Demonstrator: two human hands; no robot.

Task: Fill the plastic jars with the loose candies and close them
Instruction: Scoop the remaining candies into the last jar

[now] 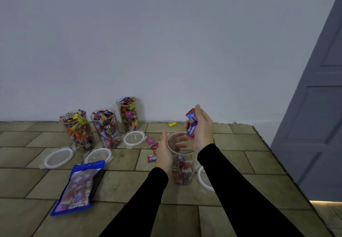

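Observation:
A clear plastic jar [183, 164], partly filled with candies, stands open on the tiled surface. My left hand [165, 151] grips its side near the rim. Just above the jar's mouth, my right hand [201, 129] holds a few red and blue wrapped candies [191, 124]. Three full jars [78, 129] [106, 126] [128, 113] stand open at the back left by the wall. Loose candies [152, 158] lie left of the held jar, and a yellow one [172, 124] lies by the wall.
Three white-rimmed lids [58, 157] [98, 155] [134, 138] lie by the full jars, and a fourth [203, 179] sits right of the held jar. A blue candy bag [77, 186] lies front left. The surface's edge runs along the right, beside a grey door [314, 125].

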